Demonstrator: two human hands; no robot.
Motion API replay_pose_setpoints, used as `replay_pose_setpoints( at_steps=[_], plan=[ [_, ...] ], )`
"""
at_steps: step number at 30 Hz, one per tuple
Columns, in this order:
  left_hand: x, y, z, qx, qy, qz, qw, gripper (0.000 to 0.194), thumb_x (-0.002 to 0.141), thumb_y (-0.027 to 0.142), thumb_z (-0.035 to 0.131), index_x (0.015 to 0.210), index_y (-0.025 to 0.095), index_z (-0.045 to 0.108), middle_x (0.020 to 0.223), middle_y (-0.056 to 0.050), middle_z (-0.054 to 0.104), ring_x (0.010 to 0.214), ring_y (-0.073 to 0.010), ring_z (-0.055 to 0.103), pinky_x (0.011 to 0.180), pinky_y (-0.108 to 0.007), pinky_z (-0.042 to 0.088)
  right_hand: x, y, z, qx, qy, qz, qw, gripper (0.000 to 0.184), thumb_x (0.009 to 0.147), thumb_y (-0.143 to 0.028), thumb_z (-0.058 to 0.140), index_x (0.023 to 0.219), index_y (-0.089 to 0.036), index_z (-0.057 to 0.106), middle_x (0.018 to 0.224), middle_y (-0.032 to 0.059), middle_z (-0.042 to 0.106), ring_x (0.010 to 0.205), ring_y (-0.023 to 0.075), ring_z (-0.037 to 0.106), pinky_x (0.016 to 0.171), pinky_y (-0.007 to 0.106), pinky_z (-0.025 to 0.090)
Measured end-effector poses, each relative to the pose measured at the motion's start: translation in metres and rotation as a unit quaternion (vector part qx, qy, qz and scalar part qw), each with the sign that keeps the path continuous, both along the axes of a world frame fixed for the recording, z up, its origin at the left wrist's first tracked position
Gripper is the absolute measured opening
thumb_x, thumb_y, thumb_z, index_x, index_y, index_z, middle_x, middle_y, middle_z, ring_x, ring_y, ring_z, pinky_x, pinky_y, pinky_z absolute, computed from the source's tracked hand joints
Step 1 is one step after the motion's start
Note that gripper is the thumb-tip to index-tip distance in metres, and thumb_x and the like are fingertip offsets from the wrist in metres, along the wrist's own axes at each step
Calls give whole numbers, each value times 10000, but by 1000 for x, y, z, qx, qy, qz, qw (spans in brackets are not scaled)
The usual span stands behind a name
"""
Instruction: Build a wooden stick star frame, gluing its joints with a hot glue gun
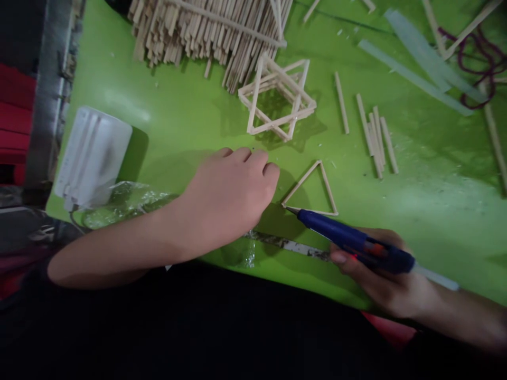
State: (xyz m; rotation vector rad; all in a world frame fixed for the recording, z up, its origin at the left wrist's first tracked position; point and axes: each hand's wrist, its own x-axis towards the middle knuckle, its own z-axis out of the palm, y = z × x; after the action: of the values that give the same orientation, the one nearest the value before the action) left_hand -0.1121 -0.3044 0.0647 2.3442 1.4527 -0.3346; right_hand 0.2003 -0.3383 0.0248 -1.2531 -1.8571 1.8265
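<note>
My right hand (386, 274) is wrapped round a blue hot glue gun (344, 232), with a clear glue stick (438, 277) poking out of its back end. The gun's metal nozzle touches or nearly touches the left corner of a small triangle of wooden sticks (327, 184) lying flat on the green table (190, 116). Just left of that corner is my left hand (237, 190), back upward and fingers curled under. What those fingers hold, if anything, is hidden. Beyond the hands stands a star-shaped frame of wooden sticks (293, 119).
A big pile of thin sticks (198, 37) lies at the back. Several short sticks (376, 140) and pale glue sticks (423, 58) are at right, near dark red string (481, 58). A white corded box (93, 158) sits left. A worn metal strip (293, 246) lies near the front edge.
</note>
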Motion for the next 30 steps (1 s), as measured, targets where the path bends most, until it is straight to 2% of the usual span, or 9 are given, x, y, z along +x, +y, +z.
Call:
replay_pose_setpoints(
  at_steps=[5, 15, 22, 27, 30],
  plan=[
    [0, 0, -1, 2, -1, 3, 1000, 385, 1060, 59, 516, 1249, 131, 844, 1151, -156, 822, 941, -252, 758, 835, -378, 621, -2, 4, 4, 9, -2, 17, 1000, 289, 1011, -216, 859, 804, -201, 658, 633, -36, 533, 513, 94, 439, 451, 232, 336],
    [-1, -1, -1, 13, -6, -1, 1000, 364, 1052, 79, 532, 1232, 137, 843, 1106, -152, 816, 934, -257, 761, 825, -380, 638, 1, 3, 0, -26, 4, 13, 1000, 320, 961, -253, 949, 815, -204, 668, 654, -32, 556, 522, 101, 454, 456, 248, 337],
    [0, -2, -1, 13, 0, 1, 1000, 394, 1041, 49, 514, 1232, 129, 849, 1089, -151, 808, 929, -260, 758, 828, -386, 639, -1, 2, -3, -41, 24, 0, 999, 280, 1010, -265, 919, 859, -211, 689, 644, -51, 497, 508, 91, 397, 431, 256, 279],
    [0, -2, -2, 20, -5, 3, 1000, 388, 1037, 63, 530, 1243, 128, 851, 1085, -150, 807, 932, -268, 757, 845, -402, 650, -6, 5, 1, -46, 10, -6, 999, 276, 1031, -342, 914, 877, -233, 712, 664, -23, 572, 523, 128, 476, 463, 268, 374],
    [0, -2, -3, 21, -5, 0, 1000, 392, 1039, 54, 521, 1240, 123, 851, 1079, -151, 805, 930, -266, 761, 841, -398, 652, -8, 6, 3, -32, 5, -14, 999, 295, 1051, -352, 894, 855, -234, 707, 663, -14, 598, 530, 131, 496, 468, 265, 388]
  ],
)
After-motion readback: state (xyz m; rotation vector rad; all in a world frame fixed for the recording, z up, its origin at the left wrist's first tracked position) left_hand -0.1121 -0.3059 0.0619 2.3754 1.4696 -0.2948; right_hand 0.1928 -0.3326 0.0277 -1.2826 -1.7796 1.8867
